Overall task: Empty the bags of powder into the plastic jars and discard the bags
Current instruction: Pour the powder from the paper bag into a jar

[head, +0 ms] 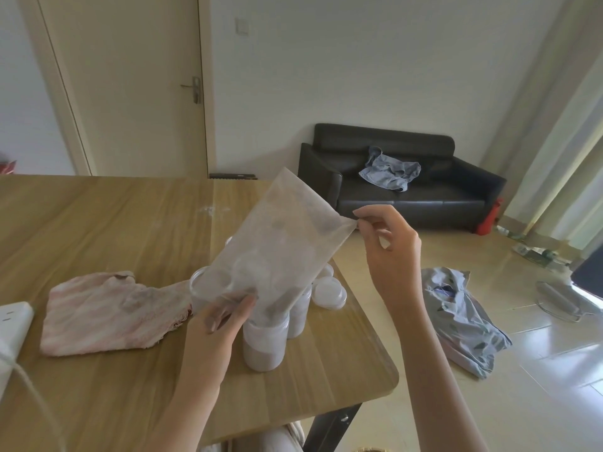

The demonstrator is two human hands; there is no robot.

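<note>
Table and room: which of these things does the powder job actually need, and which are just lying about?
In use:
- bag, tipped up, pinched by left hand and right hand
- jar under it, part full
- other jars
- loose lids

Lying about:
- pink cloth
- power strip
- clothes on sofa
- clothes on floor

The bag (280, 243) is cloudy translucent white, and the jar (266, 344) under it holds greyish powder. A pink-and-white striped cloth (111, 314) lies on the light wood-grain table (98, 223); the sofa (391, 177) is black.
</note>
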